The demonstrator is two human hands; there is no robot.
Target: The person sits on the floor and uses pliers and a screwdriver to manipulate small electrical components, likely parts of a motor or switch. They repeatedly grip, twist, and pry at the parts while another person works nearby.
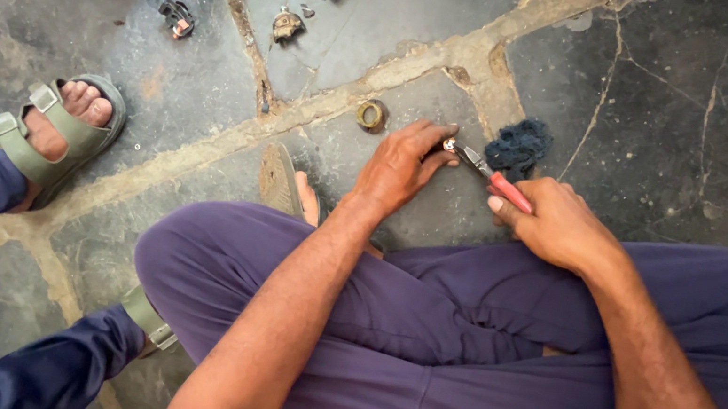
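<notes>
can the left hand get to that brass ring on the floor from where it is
Probably yes: the brass ring lies on bare stone just beyond the left hand, nothing between them. That hand's fingers are busy at the tip of the pliers, though.

A pair of pliers (493, 177) with red-sleeved handles lies slanted, the handles closed inside the right hand's fingers (514, 218) and the grey metal nose pointing out beyond them. The nose tip bites on a small shiny metal part (449, 144), which sits pinched at the left hand's fingertips (438, 139).
</notes>
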